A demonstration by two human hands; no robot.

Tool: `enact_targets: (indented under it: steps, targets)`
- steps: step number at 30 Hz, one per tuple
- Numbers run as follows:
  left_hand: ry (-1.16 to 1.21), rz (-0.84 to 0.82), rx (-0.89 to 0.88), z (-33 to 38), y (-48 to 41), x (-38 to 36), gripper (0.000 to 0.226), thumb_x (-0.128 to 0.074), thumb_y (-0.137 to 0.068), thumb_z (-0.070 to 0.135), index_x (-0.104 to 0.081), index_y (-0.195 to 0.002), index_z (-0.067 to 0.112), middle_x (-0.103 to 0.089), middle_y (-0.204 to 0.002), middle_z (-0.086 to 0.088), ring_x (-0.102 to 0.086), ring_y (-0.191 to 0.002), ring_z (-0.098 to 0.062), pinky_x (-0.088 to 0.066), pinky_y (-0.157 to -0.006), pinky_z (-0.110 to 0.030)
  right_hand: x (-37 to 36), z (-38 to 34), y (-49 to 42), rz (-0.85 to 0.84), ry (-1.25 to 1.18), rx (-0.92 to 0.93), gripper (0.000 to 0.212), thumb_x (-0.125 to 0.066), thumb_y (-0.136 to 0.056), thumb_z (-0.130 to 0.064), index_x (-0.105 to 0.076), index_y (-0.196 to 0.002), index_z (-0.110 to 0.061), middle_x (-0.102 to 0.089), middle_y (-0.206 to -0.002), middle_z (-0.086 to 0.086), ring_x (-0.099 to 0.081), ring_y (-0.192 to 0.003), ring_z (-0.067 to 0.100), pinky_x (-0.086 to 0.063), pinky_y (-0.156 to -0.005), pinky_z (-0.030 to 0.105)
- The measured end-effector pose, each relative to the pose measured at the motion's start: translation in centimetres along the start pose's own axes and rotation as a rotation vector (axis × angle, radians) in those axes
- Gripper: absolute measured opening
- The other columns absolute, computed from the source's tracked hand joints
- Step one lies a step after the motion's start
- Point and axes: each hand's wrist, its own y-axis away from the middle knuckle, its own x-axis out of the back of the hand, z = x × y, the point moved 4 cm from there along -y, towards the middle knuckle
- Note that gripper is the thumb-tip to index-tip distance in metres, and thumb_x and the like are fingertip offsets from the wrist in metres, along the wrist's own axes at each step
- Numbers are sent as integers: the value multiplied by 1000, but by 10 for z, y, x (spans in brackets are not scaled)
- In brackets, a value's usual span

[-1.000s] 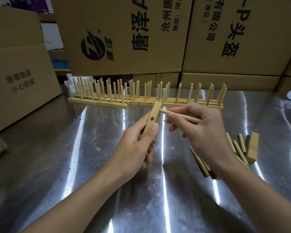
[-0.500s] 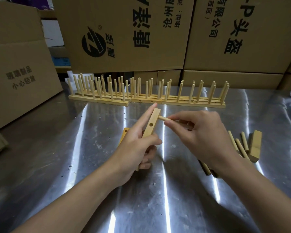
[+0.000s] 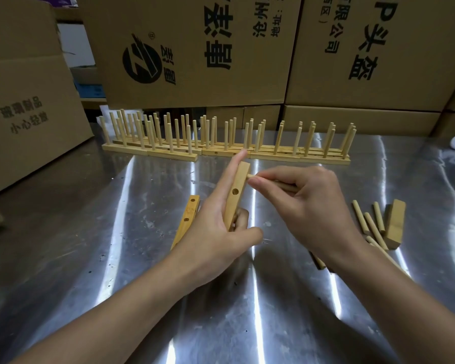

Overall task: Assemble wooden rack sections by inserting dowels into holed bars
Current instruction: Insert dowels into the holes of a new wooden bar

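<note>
**First dowel at the top hole of a fresh bar**

Stacked cardboard boxes [image 3: 189,48] wall in the far side of a steel tabletop [image 3: 90,232]. Along its back edge stands a row of finished rack sections [image 3: 313,157], their dowels upright.

Above the middle of the tabletop, the left hand [image 3: 216,232] grips the holed bar [image 3: 241,177] at a steep tilt. Its forefinger lies straight up the bar's far side, while the thumb and other fingers curl round the lower part. The right hand [image 3: 307,206] pinches a dowel [image 3: 250,176] close to its tip, and the rest of the dowel runs back under the fingers. The tip touches the bar's right face near the top; whether it has entered a hole there I cannot tell. One hole lower down faces the camera, unfilled.

The step in hand looks like seating this bar's first dowel. The next move likely calls for keeping the dowel square to the bar and pushing along its axis while the left hand braces.

A spare bar [image 3: 188,216] lies just left of the left hand. Loose dowels [image 3: 371,224] and a wooden block [image 3: 395,222] wait to the right.
</note>
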Motion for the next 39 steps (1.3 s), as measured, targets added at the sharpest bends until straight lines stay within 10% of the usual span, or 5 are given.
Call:
enact_targets:
  steps: [12,19,25,32,39]
  targets:
    - [181,33,161,-12,-6,4,96,-67,-93,-1,-38,-144,74,-43,-68,-3,-36,-53,-13,-28,-43,-24,-3,5,-6,-32,-141,-222,18,-78,-94,-44,-80,-110,-36,-74,-88,-9,-71,-86,8,-59,-73,34]
    - [204,203,206,-23,-6,3,96,-66,-93,-3,-39,-138,77,-43,-71,-4,-35,-50,-13,-28,-44,-27,-15,-2,2,314,-1132,-555,32,-56,-102,-37,-72,-102,-9,-75,-101,12,-74,-110,25,-52,-98,34]
    - [-87,286,122,-25,-3,-7,98,-69,-96,5,-23,-146,76,-47,-71,-6,-45,-58,-17,-44,-53,-33,-28,-5,1,489,-1480,-795,26,-61,-97,-32,-65,-88,-8,-71,-85,9,-77,-103,29,-54,-93,36]
    - [-429,311,-53,-8,-6,6,99,-63,-94,2,-22,-155,68,-66,-91,14,-49,-52,-16,-48,-55,-35,-8,7,-7,-36,120,-147,27,-55,-108,-30,-73,-92,-19,-67,-80,-9,-59,-82,13,-45,-73,36]
    - [-376,289,4,-11,-6,18,103,-69,-94,4,-18,-156,68,-55,-68,24,-42,-53,-9,-42,-50,-22,-31,-6,2,-102,486,67,31,-36,-112,-45,-55,-109,-21,-54,-96,-4,-52,-84,21,-48,-67,42]
